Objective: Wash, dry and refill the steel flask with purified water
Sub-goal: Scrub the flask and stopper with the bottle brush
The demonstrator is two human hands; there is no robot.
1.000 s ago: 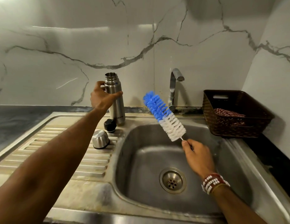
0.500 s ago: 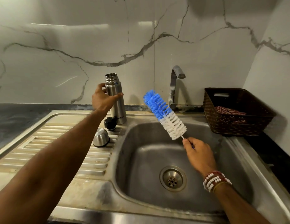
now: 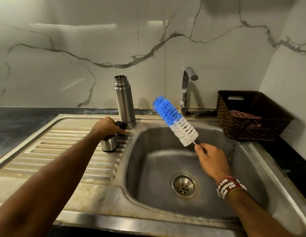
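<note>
The steel flask (image 3: 124, 103) stands upright and uncapped on the sink's back ledge, left of the basin. My left hand (image 3: 107, 126) has closed on the black stopper (image 3: 120, 126) just in front of the flask. The steel cup lid (image 3: 109, 144) rests upside down on the ribbed drainboard under that hand. My right hand (image 3: 213, 160) holds the thin handle of a blue and white bottle brush (image 3: 174, 120), bristles pointing up and left above the basin.
The steel sink basin (image 3: 148, 168) with its drain (image 3: 184, 185) lies below the brush. A tap (image 3: 187, 88) rises at the back. A dark woven basket (image 3: 248, 117) holding a striped cloth stands at the right. Dark counter lies at both sides.
My left hand let go of the flask and dropped down to the black stopper in front of it. The brush in my right hand stayed almost still.
</note>
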